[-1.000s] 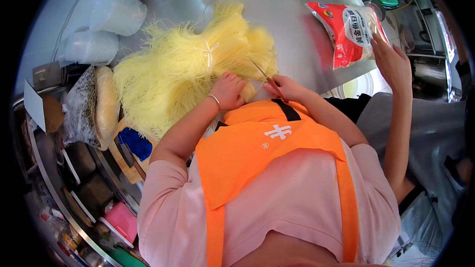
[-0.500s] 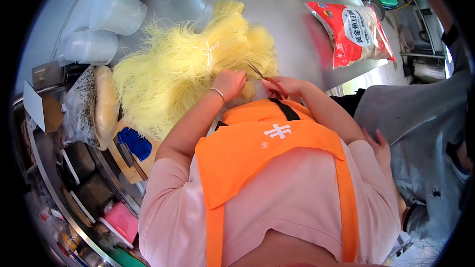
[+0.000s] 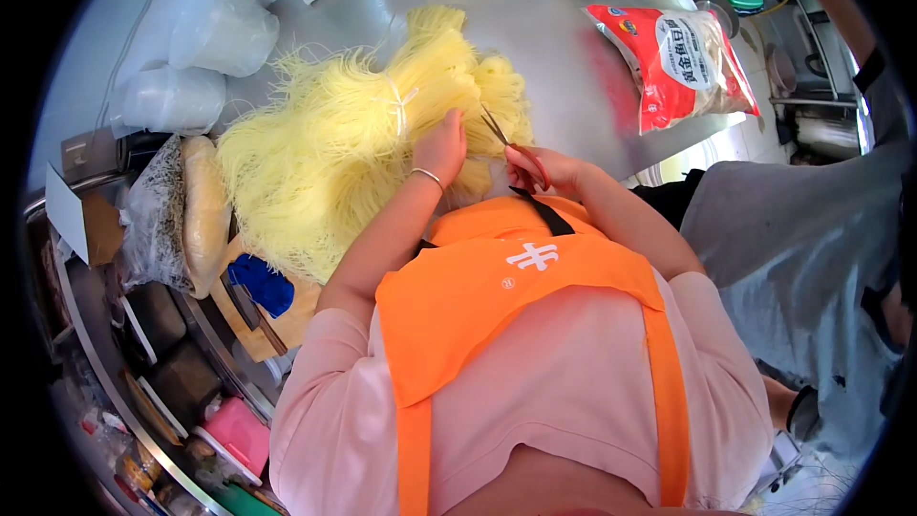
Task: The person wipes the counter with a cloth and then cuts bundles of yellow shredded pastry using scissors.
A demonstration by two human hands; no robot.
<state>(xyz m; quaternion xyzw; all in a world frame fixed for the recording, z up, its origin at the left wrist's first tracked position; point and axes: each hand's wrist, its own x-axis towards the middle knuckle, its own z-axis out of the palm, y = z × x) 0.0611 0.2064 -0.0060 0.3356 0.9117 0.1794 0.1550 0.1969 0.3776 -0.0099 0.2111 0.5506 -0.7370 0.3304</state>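
A large pile of thin, pale yellow dry noodles [image 3: 315,153] lies on the metal table, its strands fanned out to the left. A white tie [image 3: 401,107] binds part of it. My left hand [image 3: 441,148] is closed on the near side of the noodles, a bracelet at its wrist; its fingertips are partly hidden. In my right hand [image 3: 540,170] is a pair of scissors [image 3: 495,126] with red handles. The scissor blades point up and left, their tips beside the right end of the noodles.
A red and white food bag [image 3: 690,67] lies on the metal table [image 3: 564,57] at right. Clear plastic containers [image 3: 177,96] and filled bags [image 3: 202,215] stand at left, near a blue cloth [image 3: 261,284]. Another person in grey [image 3: 793,220] stands close on my right.
My left hand has moved up along the noodles. The scissors have shifted slightly, with their blades now more upright. The other person's hand has left my right arm.
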